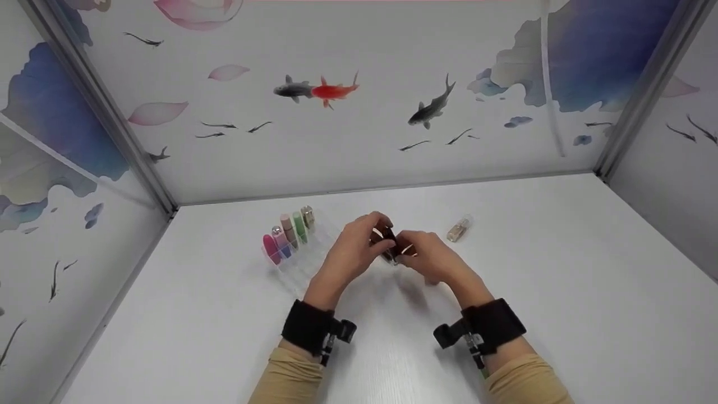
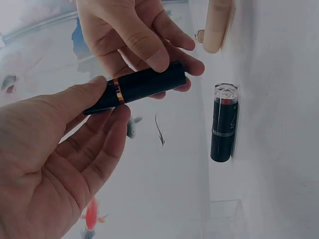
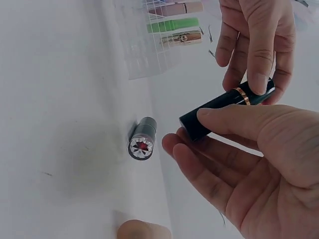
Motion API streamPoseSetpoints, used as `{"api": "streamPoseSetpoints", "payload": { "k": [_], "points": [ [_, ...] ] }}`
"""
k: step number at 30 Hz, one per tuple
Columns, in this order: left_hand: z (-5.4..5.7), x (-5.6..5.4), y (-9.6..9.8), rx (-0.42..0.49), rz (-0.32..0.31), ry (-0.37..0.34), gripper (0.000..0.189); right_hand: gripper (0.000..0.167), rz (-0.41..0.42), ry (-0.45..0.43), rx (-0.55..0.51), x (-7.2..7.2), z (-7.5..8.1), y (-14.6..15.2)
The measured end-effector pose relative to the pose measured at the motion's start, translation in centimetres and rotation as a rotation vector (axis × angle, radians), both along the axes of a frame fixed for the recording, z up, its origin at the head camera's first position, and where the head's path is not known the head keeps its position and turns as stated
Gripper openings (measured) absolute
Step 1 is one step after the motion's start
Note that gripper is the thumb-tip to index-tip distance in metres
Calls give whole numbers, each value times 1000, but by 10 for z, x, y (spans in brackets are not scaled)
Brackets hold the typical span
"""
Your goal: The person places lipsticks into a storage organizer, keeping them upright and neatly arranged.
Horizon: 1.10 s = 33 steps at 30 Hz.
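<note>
A black lipstick tube with a gold ring (image 2: 144,84) is held between both hands above the table. My left hand (image 1: 359,241) pinches its end on one side of the ring, thumb against fingers. The longer part is gripped by my right hand (image 1: 429,255), its thumb (image 3: 224,119) lying along the tube. On the table below lies another dark lipstick (image 2: 223,124) with a clear faceted end and a reddish tint under it. Beneath the right hand, a beige cylindrical tube (image 2: 218,25) shows only in part.
Left of the hands stands a clear plastic rack (image 3: 137,59) with several cosmetic tubes along its far side, including a green tube (image 1: 299,224) and a pink one (image 1: 271,247). A small clear-capped bottle (image 1: 459,229) lies to the right. Printed panels enclose the white table (image 1: 561,280).
</note>
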<state>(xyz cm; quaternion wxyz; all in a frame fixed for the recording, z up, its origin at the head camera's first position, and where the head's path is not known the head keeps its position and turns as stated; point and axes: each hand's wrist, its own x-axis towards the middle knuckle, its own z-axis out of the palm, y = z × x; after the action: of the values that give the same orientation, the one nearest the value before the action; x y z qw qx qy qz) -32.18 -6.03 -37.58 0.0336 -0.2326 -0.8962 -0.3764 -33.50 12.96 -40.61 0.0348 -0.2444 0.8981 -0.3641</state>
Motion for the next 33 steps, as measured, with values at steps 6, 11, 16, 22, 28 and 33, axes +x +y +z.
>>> {"api": "streamPoseSetpoints", "payload": {
  "k": [6, 11, 16, 22, 28, 33],
  "points": [
    [2, 0, -1, 61, 35, 133, 23, 27, -11, 32, -68, 0, 2, -5],
    [4, 1, -2, 76, 57, 203, 25, 28, -40, 33, -144, 2, 3, -11],
    [4, 2, -2, 123, 44, 234, 27, 31, -61, 19, -272, 2, 4, -16],
    [5, 0, -8, 146, 65, 273, 27, 39, -50, 11, -372, 5, 8, -22],
    [8, -3, -20, 86, 147, 321, 25, 47, -45, 58, -332, 12, 12, -35],
    [11, -5, -27, 49, 212, 341, 25, 51, -26, 141, -408, 15, 10, -45]
  ]
}}
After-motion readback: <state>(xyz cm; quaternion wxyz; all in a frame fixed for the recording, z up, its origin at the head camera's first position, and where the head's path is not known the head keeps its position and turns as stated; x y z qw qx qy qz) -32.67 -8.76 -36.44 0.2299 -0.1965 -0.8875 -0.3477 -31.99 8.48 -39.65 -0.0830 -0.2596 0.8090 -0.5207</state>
